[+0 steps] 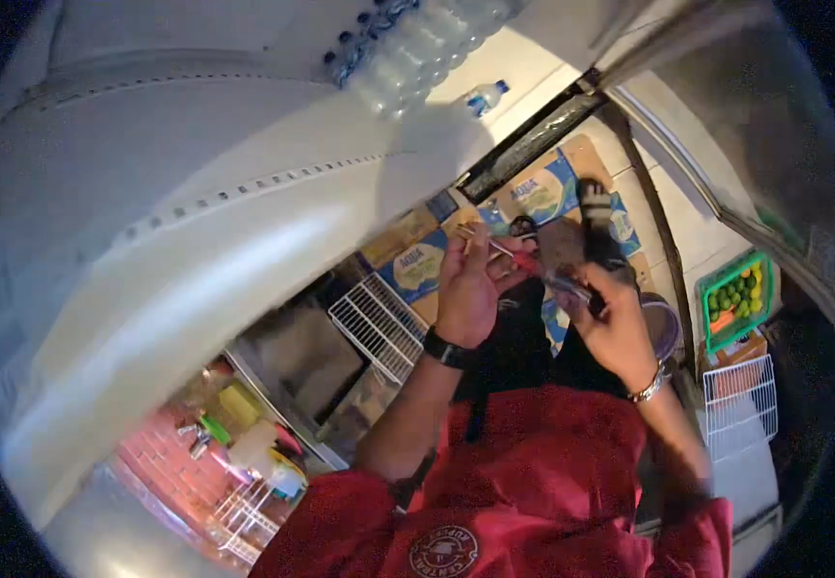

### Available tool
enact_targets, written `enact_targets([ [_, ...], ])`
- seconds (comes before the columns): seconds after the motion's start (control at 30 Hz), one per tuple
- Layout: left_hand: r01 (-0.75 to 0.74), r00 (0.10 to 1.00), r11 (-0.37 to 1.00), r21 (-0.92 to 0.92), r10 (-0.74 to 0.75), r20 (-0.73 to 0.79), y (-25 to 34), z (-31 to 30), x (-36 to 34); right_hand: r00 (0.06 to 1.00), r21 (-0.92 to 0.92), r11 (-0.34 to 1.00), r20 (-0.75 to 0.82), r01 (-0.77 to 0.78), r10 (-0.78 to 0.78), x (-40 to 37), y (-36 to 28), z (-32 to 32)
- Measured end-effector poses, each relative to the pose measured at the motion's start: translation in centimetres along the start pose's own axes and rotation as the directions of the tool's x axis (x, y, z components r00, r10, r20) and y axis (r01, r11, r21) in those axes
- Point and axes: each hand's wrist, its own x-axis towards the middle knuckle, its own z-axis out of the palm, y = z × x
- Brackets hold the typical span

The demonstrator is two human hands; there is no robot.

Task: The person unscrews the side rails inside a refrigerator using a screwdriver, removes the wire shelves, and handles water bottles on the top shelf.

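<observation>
My left hand (470,294), with a black band on its wrist, is raised in front of my body, its fingers closed around a thin pale rod (501,248). A small red part (526,262) shows at the rod's end, towards the right hand. Close by, my right hand (615,323), wearing a metal bracelet, pinches a small dark, silvery piece (569,285) whose kind I cannot make out. A narrow gap separates the two hands. Below them flattened Aqua cardboard (538,196) covers the floor, with a sandalled foot (596,207) on it.
A large white cabinet, its lining edged with slots (244,183), fills the left. Wrapped water bottles (417,58) and a single bottle (485,98) are at the top. White wire racks (379,323) lean at left; a green crate (767,301) of limes stands right, near another rack (740,409).
</observation>
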Motion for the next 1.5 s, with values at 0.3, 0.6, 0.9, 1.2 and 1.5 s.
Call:
enact_targets([
  [0.3, -0.188, 0.955, 0.953, -0.238, 0.120, -0.271, 0.7, -0.3, 13.6, 0.874, -0.043, 0.998, 0.481, -0.055, 0.069, 21.5, 4.3, 1.0],
  [0.6, -0.301, 0.856, 0.949, -0.093, 0.226, -0.465, -0.1, -5.1, 24.3, 0.743, -0.034, 0.995, 0.663, -0.091, 0.090, 33.8, 12.2, 8.5],
  [0.9, -0.456, 0.785, 0.875, -0.160, 0.312, -0.535, 1.4, -7.2, 23.6, 0.642, -0.054, 0.997, 0.763, -0.053, 0.075, 35.4, 11.3, 11.9],
  [1.2, -0.496, 0.767, 0.850, -0.180, 0.332, -0.549, 1.6, -7.3, 24.5, 0.616, -0.032, 0.999, 0.787, 0.013, 0.017, 37.0, 10.8, 12.4],
  [1.5, -0.514, 0.779, 0.824, -0.240, 0.330, -0.533, 2.0, -7.4, 24.5, 0.529, -0.081, 0.843, 0.809, 0.532, -0.256, 39.3, 7.4, 12.3],
])
